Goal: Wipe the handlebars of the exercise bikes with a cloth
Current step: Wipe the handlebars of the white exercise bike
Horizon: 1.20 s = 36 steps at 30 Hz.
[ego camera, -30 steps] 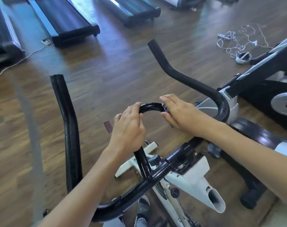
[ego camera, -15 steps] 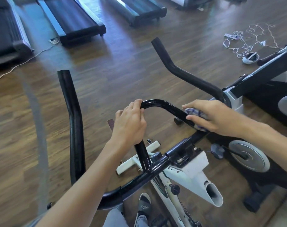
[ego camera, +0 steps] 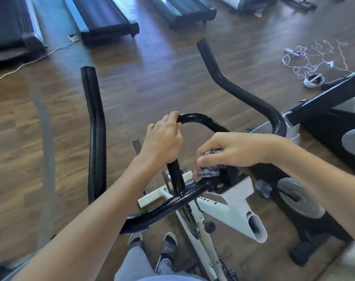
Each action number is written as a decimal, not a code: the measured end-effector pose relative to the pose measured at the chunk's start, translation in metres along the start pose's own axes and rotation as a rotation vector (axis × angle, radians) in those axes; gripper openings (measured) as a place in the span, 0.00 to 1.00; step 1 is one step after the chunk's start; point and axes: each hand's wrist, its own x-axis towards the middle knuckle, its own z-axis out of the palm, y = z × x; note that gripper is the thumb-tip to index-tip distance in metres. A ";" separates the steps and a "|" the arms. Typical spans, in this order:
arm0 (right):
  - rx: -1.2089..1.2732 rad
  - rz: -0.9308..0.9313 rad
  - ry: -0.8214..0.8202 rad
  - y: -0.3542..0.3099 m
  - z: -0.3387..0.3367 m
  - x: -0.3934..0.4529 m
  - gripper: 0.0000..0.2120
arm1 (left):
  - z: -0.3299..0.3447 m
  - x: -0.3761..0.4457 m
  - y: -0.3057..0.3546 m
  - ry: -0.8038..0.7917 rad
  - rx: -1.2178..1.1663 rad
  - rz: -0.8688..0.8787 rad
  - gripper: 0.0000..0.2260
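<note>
A white exercise bike stands below me with glossy black handlebars: a centre loop and two long outer bars. My left hand grips the left side of the centre loop near its top. My right hand holds a crumpled blue-and-white cloth pressed against the lower right end of the loop, by the black stem clamp. The left outer bar and the right outer bar are untouched.
A second bike with grey flywheel discs stands close on the right. Several treadmills line the far side. White cables and a headset lie on the wooden floor at the upper right. My shoes are under the handlebars.
My right hand has slid the cloth from the top of the centre loop down its right side to the stem clamp. The left hand has kept its grip.
</note>
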 end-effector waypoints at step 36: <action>-0.453 0.312 0.991 -0.091 0.188 0.038 0.26 | -0.044 -0.158 -0.078 0.240 0.145 0.087 0.27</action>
